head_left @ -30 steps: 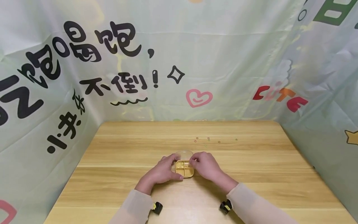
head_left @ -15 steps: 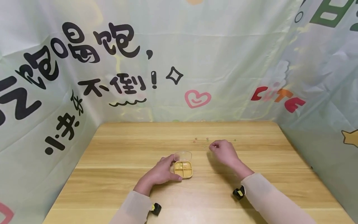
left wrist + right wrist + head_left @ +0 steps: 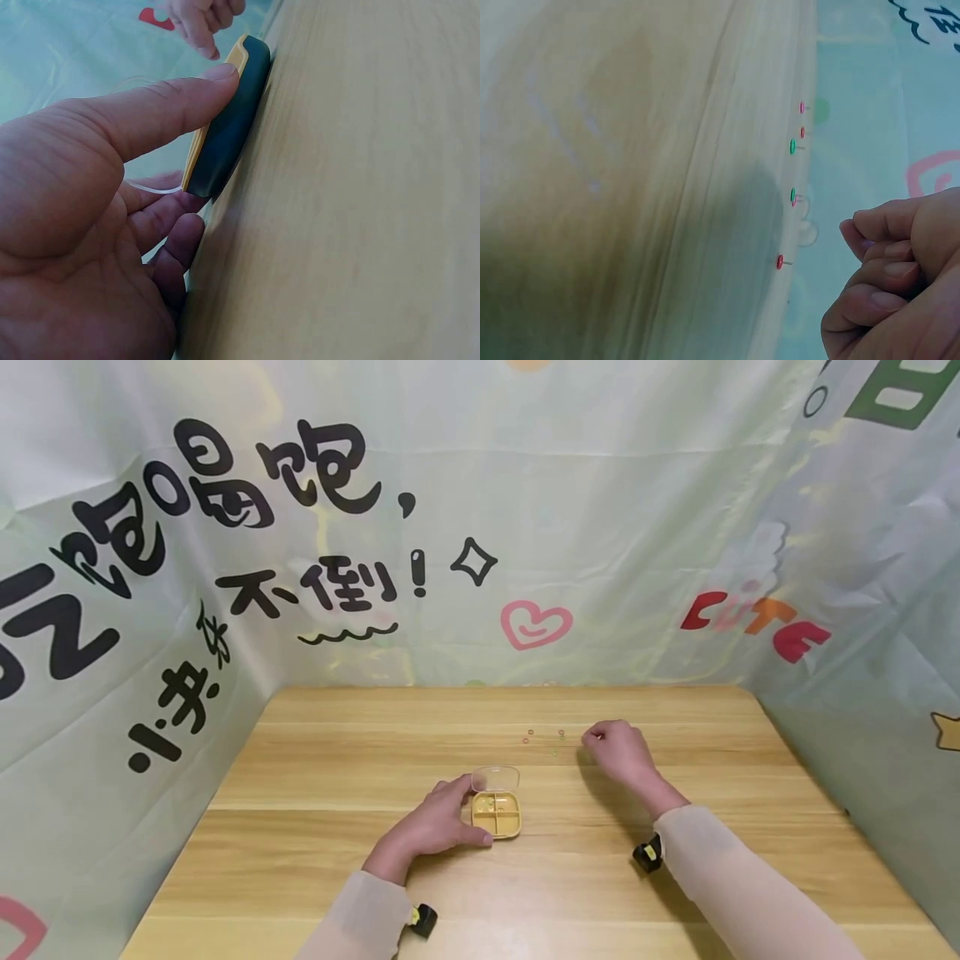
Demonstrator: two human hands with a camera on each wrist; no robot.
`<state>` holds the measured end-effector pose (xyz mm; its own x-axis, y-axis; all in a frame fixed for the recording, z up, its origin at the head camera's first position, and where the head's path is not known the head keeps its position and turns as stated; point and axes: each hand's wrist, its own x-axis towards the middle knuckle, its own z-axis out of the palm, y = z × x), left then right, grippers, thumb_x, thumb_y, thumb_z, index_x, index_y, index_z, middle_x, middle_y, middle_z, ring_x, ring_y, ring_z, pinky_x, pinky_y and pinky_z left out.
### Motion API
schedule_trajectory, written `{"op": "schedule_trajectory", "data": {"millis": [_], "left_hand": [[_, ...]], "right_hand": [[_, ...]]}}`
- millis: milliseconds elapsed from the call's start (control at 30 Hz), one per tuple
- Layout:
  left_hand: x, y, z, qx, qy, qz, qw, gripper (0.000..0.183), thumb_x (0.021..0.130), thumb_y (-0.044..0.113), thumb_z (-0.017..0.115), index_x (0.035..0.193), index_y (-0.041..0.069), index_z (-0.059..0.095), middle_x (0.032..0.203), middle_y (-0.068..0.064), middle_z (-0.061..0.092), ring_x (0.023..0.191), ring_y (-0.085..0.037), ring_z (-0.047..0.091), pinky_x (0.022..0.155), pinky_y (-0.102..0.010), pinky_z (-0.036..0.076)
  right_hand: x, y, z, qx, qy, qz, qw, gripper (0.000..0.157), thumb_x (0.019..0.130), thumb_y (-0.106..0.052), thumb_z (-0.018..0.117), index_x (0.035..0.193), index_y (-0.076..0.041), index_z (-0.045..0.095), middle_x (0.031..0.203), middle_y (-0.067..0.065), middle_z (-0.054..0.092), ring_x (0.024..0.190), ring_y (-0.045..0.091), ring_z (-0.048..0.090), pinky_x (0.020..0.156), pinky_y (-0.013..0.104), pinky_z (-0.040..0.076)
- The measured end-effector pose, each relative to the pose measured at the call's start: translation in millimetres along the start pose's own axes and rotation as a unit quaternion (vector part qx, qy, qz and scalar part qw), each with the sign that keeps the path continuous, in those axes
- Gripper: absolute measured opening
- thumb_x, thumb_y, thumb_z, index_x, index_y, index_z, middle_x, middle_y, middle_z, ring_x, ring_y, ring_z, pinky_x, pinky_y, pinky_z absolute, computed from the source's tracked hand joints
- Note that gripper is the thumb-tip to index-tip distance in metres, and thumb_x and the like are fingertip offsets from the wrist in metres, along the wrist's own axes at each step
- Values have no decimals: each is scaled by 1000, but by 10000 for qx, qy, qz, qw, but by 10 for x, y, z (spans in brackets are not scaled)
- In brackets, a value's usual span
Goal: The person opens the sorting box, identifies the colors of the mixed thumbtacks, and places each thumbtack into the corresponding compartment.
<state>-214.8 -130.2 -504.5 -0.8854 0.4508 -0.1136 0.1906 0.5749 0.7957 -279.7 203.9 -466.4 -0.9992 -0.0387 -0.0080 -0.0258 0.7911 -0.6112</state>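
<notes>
A yellow pill box (image 3: 496, 815) with four compartments and a raised clear lid (image 3: 496, 778) stands on the wooden table. Small pieces lie in its two far compartments. My left hand (image 3: 441, 820) grips its left side, thumb at the near edge; the box's dark side (image 3: 234, 120) shows in the left wrist view. My right hand (image 3: 621, 752) is up at the back right, fingers curled, thumb and forefinger close together, nothing visible between them. A red ring (image 3: 780, 262) lies on the table near its fingertips; the head view hides that ring behind the hand.
Several more small coloured rings lie left of the right hand, among them a pink ring (image 3: 526, 741) and a green ring (image 3: 793, 146). A printed cloth (image 3: 637, 527) hangs behind the table (image 3: 337, 752) and along both its sides.
My right hand has left the pill box and moved away to the back right, over the rings. The left hand has stayed at the box.
</notes>
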Motion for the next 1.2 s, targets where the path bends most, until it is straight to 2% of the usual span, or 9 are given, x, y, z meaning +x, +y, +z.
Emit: {"op": "schedule_trajectory", "data": {"millis": [267,500,800,967,1200], "left_hand": [[-4,33,-23,75,21,54,10000,74,77,40,93,137,16,57,137,-6,64,128,-26,48,110,-56,41],[-12,38,-19,43,13,-5,10000,80,77,40,93,142,14,56,139,-7,64,129,-26,47,111,-55,40],[-20,13,-9,26,0,7,10000,82,77,40,93,144,13,55,144,-7,62,130,-26,46,112,-56,39],[-15,3,-5,32,3,20,10000,80,77,41,93,143,13,56,143,-7,62,130,-26,46,112,-56,40],[-10,3,-5,41,26,9,10000,79,77,40,93,141,14,56,138,-6,64,129,-26,47,110,-55,40]], "right_hand": [[49,48,-44,-137,-17,91,9999,34,107,-21,52,122,0,74,93,11,75,66,20,56,63,34,46],[88,120,-60,-432,22,77,9990,32,106,-20,53,115,0,76,98,14,76,66,21,55,62,34,44],[138,206,-24,-472,-72,43,9988,28,107,-22,59,112,-1,76,74,6,67,55,16,43,55,33,38],[167,228,-6,-667,-30,23,9978,27,105,-25,63,109,-1,76,70,3,64,57,17,46,56,33,38],[211,230,12,-826,-63,-6,9966,24,104,-22,62,98,-5,77,60,1,56,54,17,45,56,34,38]]}}
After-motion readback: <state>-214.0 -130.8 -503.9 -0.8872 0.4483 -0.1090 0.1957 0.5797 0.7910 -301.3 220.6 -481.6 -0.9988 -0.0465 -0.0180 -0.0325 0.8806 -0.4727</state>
